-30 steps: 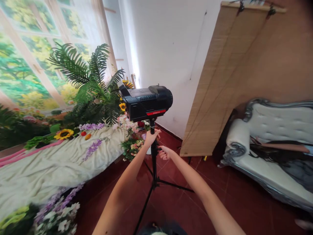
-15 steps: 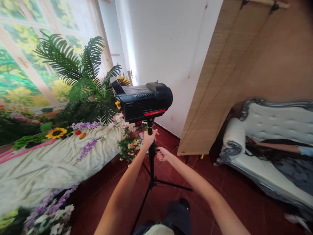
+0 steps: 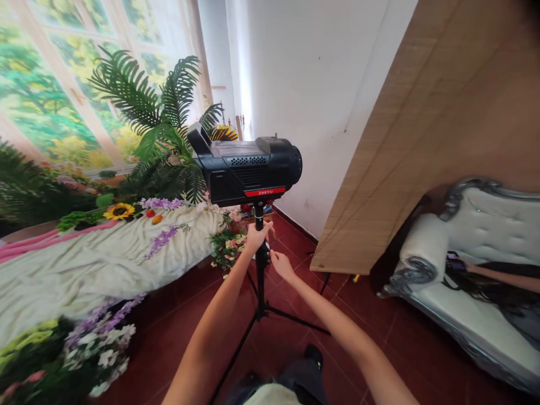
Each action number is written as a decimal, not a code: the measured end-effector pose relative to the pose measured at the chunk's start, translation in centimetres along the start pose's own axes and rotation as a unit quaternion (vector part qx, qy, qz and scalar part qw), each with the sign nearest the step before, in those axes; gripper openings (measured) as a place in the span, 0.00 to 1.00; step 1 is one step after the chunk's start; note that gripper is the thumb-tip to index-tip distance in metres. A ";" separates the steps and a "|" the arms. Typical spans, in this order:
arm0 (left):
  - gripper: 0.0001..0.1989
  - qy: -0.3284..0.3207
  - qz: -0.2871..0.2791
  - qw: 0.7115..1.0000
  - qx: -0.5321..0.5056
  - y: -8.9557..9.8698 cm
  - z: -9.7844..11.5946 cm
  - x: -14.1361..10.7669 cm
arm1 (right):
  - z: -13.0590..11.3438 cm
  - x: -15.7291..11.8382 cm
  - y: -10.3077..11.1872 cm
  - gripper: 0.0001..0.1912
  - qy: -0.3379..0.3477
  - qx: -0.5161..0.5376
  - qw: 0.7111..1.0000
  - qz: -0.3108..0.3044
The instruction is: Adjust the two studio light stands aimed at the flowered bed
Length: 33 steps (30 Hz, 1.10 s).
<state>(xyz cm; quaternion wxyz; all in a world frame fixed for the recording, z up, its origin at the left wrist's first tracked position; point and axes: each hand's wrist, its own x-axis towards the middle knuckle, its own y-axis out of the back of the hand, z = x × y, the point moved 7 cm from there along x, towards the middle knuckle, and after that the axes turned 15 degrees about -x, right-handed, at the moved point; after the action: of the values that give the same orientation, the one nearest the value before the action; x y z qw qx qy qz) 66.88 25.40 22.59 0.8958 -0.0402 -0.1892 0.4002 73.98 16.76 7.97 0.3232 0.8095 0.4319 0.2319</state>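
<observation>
A black studio light (image 3: 248, 171) with a red "ZHEYU" stripe sits level on top of a black light stand (image 3: 260, 287). My left hand (image 3: 256, 237) is wrapped round the stand's upper pole, just under the light. Lower and to the right, my right hand (image 3: 282, 266) has its thumb and fingers closed at the side of the stand's collar, where the tightening knob is; the fingers mostly cover the knob. Spread tripod legs hold the stand upright on the red tiled floor (image 3: 291, 349).
Left, a cream cloth (image 3: 185, 247) carries flowers and fruit, with palm leaves (image 3: 126, 93) behind. A bamboo blind (image 3: 371, 169) hangs to the right. A person's hand (image 3: 462, 263) holds a phone on the white sofa (image 3: 489, 225). My shoe (image 3: 313, 357) is near one tripod leg.
The view has turned a little left. My right hand has shifted slightly up, and its fingers have turned at the knob. My left hand keeps its grip on the pole.
</observation>
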 end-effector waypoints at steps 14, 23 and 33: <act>0.19 -0.005 -0.003 1.000 -0.001 0.3 -0.9 0.0 | -1.7 -2.3 2.4 0.08 0.086 -0.022 0.995 0.043; 0.19 -0.001 -0.009 1.000 -0.017 -0.1 0.1 -0.3 | -1.4 -4.1 4.2 0.14 0.104 -0.031 0.993 0.056; 0.19 -0.002 -0.029 1.000 -0.008 0.2 -0.2 -0.2 | -2.7 -4.1 4.5 0.10 0.115 -0.090 0.986 0.074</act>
<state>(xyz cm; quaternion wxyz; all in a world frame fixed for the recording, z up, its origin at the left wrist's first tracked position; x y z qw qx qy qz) 66.71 25.41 22.27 0.9063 -0.0416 -0.1951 0.3726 72.55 12.24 12.70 0.3249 0.7747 0.3822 0.3850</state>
